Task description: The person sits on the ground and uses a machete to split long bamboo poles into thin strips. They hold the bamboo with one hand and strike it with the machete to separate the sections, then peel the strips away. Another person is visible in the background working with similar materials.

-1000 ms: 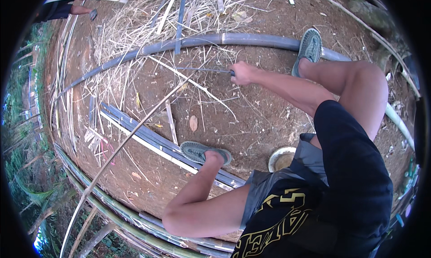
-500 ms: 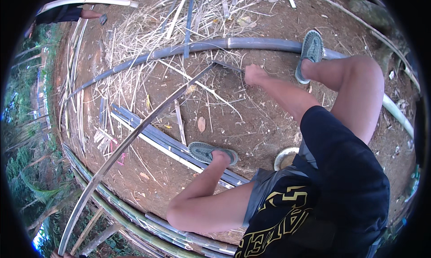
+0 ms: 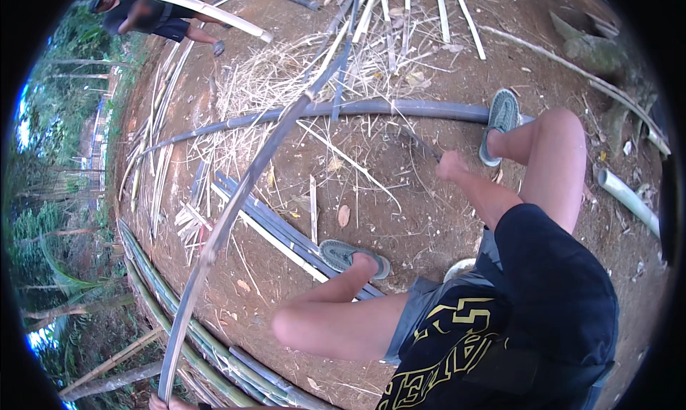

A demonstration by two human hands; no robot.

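Note:
My left hand (image 3: 170, 403), partly cut off at the lower left edge, is closed around the near end of a long split bamboo strip (image 3: 246, 185). The strip runs up and away to the right, over a dark bamboo pole (image 3: 421, 108) on the ground. My right hand (image 3: 451, 167) is closed on the handle of a knife (image 3: 421, 144), whose dark blade points away to the left. Blade and strip are apart. My bent legs are spread, with one sandalled foot (image 3: 504, 121) beside the pole and the other by several split bamboo lengths (image 3: 279, 228).
Pale shavings (image 3: 268, 81) and loose strips litter the far ground. Green bamboo poles (image 3: 189, 338) lie at the lower left. Far left, another person (image 3: 143, 17) carries a long pale strip (image 3: 193, 4). Between my legs sits a round pale container (image 3: 459, 268), partly hidden.
The knife has come away from the strip as my right hand moved right and nearer. The strip's far end has swung farther out. The other person has come more into view.

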